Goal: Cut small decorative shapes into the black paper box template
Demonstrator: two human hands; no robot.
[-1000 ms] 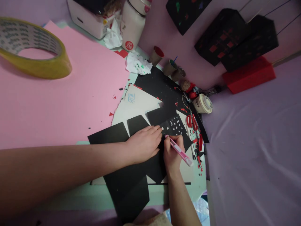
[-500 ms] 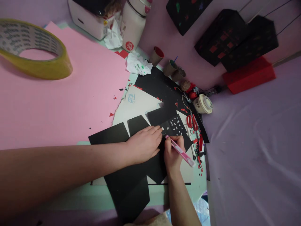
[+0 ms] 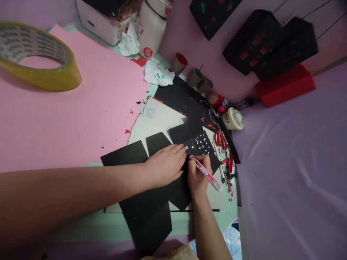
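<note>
A black paper cutout [image 3: 151, 216] with angled flaps lies over a white board [image 3: 154, 126]. Small star, moon and triangle holes show in its right part. My left hand [image 3: 166, 165] lies flat on the black paper, fingers stretched out to the right. My right hand [image 3: 200, 177] is closed around a pink craft knife [image 3: 205, 171], whose front end points down at the paper just right of my left fingertips. The blade's tip is too small to make out.
Red-handled scissors [image 3: 220, 140] lie among red and black scraps at the right. A yellow tape roll [image 3: 65, 72] sits on pink paper [image 3: 103, 108]. Behind stand a white bottle [image 3: 152, 30], cardboard tubes [image 3: 179, 65] and a lidded cup [image 3: 233, 119]. Black paper boxes [image 3: 252, 41] hang above.
The whole view has shifted very slightly. Both hands and the knife stay at almost the same place on the black paper.
</note>
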